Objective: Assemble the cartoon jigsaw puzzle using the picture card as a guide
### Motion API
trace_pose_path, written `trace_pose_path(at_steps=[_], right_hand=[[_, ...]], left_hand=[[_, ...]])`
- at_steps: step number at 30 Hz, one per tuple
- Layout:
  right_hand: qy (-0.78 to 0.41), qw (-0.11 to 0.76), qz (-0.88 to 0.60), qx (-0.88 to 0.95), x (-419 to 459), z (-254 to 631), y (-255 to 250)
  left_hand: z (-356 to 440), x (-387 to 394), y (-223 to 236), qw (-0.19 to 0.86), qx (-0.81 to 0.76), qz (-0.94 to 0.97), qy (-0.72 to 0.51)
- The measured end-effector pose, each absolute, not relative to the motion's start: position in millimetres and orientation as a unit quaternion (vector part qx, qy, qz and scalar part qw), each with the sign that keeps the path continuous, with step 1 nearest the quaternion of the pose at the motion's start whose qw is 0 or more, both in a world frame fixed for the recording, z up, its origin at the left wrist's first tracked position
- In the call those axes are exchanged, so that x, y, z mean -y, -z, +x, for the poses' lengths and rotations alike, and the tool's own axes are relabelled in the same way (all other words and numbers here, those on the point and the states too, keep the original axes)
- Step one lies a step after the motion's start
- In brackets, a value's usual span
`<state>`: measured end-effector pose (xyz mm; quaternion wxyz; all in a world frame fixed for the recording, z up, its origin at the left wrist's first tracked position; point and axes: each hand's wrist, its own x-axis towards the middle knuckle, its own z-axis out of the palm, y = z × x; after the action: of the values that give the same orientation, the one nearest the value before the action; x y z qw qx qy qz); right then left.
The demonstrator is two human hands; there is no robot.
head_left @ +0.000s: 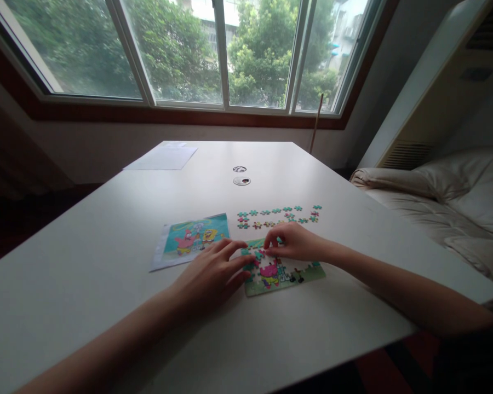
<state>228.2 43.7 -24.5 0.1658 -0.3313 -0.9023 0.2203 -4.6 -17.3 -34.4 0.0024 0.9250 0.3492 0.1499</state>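
A partly assembled jigsaw puzzle (269,276) lies on the white table, with a pink cartoon figure in its lower left and white gaps in its upper middle. My left hand (217,268) rests at its left edge, palm down, fingers stretched over the border pieces. From the right, my right hand (293,242) reaches over the upper part. Its thumb and index finger pinch at a small puzzle piece (262,253) near the gap; the fingers partly hide it. Loose puzzle pieces (276,210) lie in rows just beyond the puzzle.
A picture sheet (197,236) with the cartoon scene lies left of the puzzle. White paper (162,157) is at the table's far left corner. Two round cable-hole covers (241,181) sit in the tabletop (107,241). A sofa (439,191) stands right; windows are behind.
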Motion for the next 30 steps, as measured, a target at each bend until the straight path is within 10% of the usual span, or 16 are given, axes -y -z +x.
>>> trace_pose_path(at_steps=[30], right_hand=[[-0.147,0.162,-0.304,0.927,-41.0,222.1,29.1]], left_hand=[[-1.1,14.9,38.3,-0.009,-0.375,0.917,-0.134]])
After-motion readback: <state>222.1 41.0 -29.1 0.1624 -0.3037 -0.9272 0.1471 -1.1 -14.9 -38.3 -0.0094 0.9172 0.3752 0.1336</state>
